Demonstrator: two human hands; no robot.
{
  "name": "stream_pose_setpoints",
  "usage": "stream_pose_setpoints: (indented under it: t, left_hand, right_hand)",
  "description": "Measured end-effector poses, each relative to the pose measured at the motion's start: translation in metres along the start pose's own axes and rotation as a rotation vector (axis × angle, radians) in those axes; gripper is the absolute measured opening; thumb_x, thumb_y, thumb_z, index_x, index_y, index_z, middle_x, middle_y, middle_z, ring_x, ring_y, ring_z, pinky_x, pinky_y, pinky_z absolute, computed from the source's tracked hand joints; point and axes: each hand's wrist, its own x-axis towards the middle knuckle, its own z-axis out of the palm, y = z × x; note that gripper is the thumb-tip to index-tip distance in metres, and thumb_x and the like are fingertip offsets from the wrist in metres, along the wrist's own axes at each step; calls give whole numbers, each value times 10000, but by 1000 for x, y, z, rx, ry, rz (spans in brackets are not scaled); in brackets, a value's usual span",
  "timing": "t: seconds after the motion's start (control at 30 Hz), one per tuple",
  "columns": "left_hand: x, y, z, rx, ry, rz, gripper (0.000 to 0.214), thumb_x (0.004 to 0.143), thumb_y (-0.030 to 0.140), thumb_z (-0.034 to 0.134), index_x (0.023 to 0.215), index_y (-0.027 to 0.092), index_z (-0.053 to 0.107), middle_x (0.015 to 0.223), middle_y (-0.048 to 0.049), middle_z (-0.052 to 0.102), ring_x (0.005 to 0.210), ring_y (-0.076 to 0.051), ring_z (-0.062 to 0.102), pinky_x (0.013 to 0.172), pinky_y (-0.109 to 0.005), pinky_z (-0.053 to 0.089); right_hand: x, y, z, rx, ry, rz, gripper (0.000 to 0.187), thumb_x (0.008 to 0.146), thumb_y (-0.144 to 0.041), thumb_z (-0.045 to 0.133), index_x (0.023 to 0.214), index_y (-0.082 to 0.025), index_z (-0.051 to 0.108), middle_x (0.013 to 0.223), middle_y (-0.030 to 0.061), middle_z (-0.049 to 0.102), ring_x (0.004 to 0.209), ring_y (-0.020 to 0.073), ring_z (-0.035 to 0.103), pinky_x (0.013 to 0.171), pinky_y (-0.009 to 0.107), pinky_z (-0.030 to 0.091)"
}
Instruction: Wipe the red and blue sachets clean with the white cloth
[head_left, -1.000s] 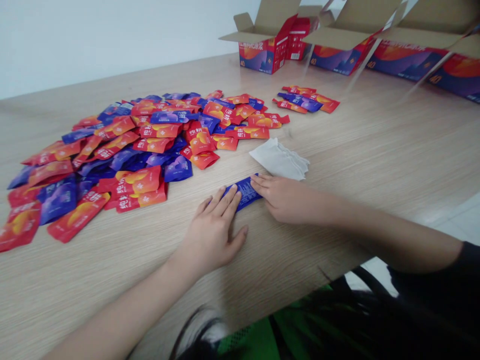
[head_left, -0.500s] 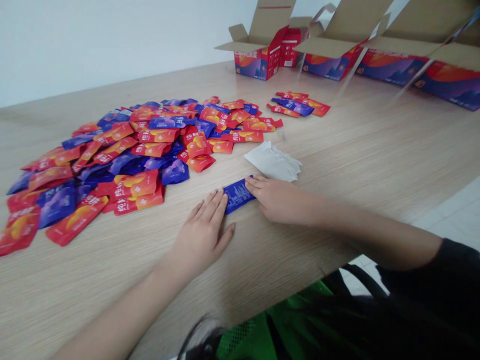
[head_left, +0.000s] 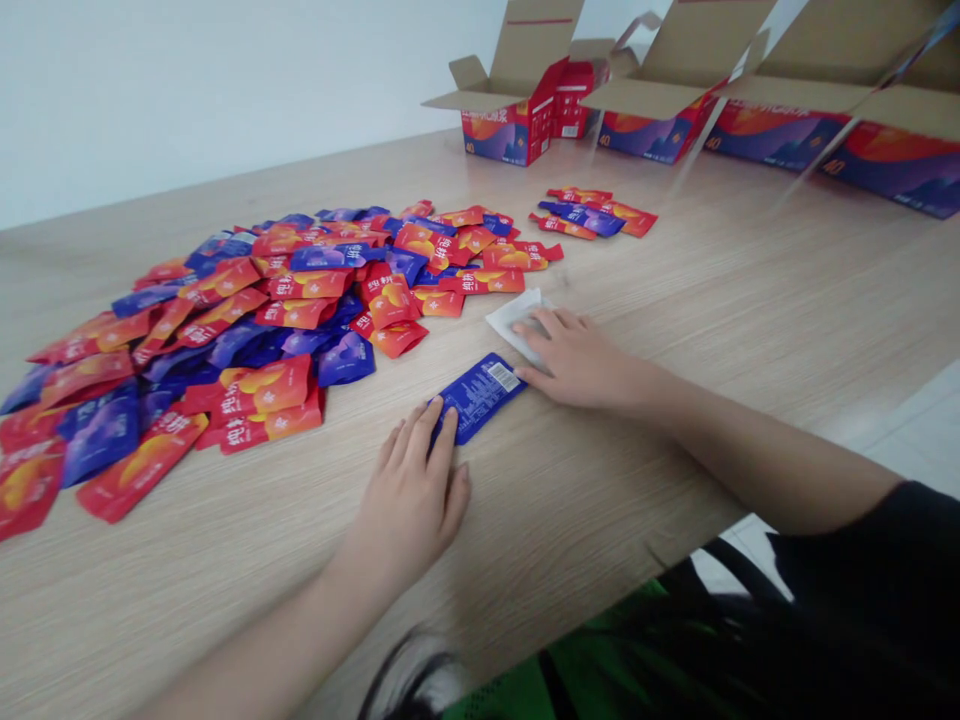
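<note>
The right hand (head_left: 577, 362), fingers spread, has left the flat, glossy blue sachet (head_left: 480, 395) for the folded white tissue (head_left: 508, 318), uncovering a barcode (head_left: 502, 376). The left hand (head_left: 411, 482), fingers slightly parted, covers the sachet's left end on the pale wooden table (head_left: 750, 300); fine print seems illegible. Open red-and-blue cardboard boxes (head_left: 495, 137) read "40", the rightmost cut off.
</note>
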Motion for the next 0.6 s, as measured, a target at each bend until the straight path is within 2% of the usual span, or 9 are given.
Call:
stream_pose_setpoints:
  t: [0.1,0.23,0.37,0.43,0.5,0.57,0.6]
  left_hand:
    - [-1,4,-4,36,46,-16,481,924,260,446,1342,25,482,1285,-252,516,1303,-375,456,1043,-535,441]
    - [-8,12,-12,145,63,1,432,899,260,467,1273,59,545,1206,-222,590,1203,-387,521,978,-569,454]
    - [-13,19,-12,174,25,-15,450,895,277,443,1262,44,558,1230,-233,612,1115,-380,574,854,-522,511]
    - [-13,19,-11,159,19,2,464,901,276,428,1274,31,555,1251,-233,612,1122,-371,577,849,-501,519]
    - [-12,18,-10,138,25,46,453,906,262,419,1259,22,571,1256,-227,621,1120,-359,585,856,-490,521]
    - [-10,17,-10,135,35,74,440,909,253,418,1234,12,591,1252,-227,630,1117,-356,592,857,-489,521]
    - [-10,17,-10,140,33,78,429,908,245,418,1217,12,603,1239,-227,638,1115,-357,596,855,-486,521]
  right_hand:
    - [4,7,12,-39,-30,54,533,871,-312,534,1375,-144,504,1360,218,466,1214,387,469,978,512,412]
    - [12,27,14,15,-16,79,508,794,-212,589,1299,-162,564,1248,186,516,1144,355,507,968,466,429]
    - [20,41,10,156,76,160,570,779,-126,529,1348,-153,530,1188,147,587,1066,300,561,934,426,457]
    - [18,30,6,249,164,178,537,801,-106,476,1329,-160,555,1186,123,604,1045,273,574,922,408,465]
    - [11,4,2,324,259,129,529,822,-94,431,1327,-174,563,1199,107,596,1057,254,567,931,396,459]
    - [-1,-32,0,355,290,-5,558,841,-102,421,1381,-194,522,1250,105,562,1118,248,532,968,393,431]
    - [-7,-49,1,341,239,-104,556,851,-133,444,1398,-205,512,1305,111,531,1148,258,507,983,401,415]
